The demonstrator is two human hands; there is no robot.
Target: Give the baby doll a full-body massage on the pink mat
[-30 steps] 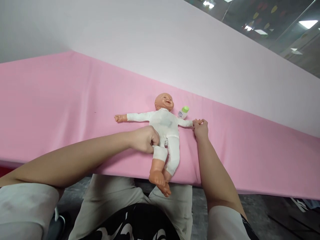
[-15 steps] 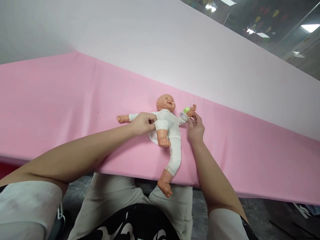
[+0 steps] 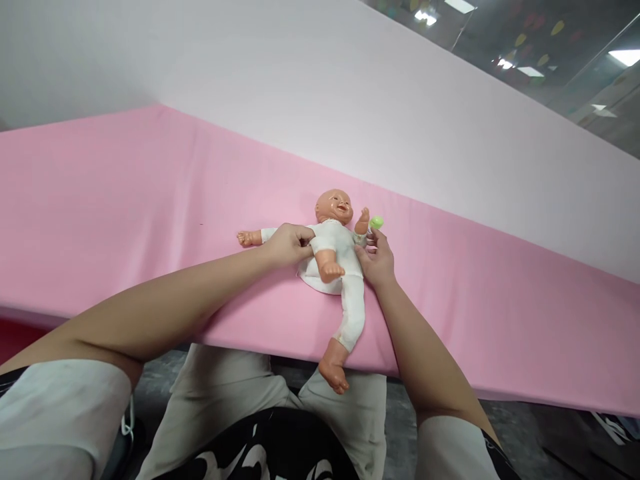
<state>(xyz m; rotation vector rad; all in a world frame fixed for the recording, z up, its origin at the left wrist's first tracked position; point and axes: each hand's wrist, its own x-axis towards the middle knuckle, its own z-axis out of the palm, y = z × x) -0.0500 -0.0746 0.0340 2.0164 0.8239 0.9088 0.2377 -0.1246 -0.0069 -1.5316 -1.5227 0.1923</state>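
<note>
A baby doll (image 3: 350, 257) with a white cloth body and hard plastic head, hands and feet lies on its back, head away from me. My left hand (image 3: 293, 245) is closed on its bent-up leg at the left, whose bare foot (image 3: 330, 267) points towards me. My right hand (image 3: 379, 260) is closed around the doll's raised arm on the right; that doll hand (image 3: 363, 221) sticks up above my fingers. Just beyond my right fingertips shows a light green round piece (image 3: 377, 222); how it is attached is hidden. The other leg stretches down past the table edge.
A pink cloth covers the long table (image 3: 475, 307). A white wall panel (image 3: 310, 80) rises behind it, with glass (image 3: 525, 60) reflecting lights above on the right. My lap is below the front edge.
My right hand has moved left with the doll's arm, bringing it nearer the body. The green piece now stands clear of the doll's hand. The bent leg's foot has lifted slightly.
</note>
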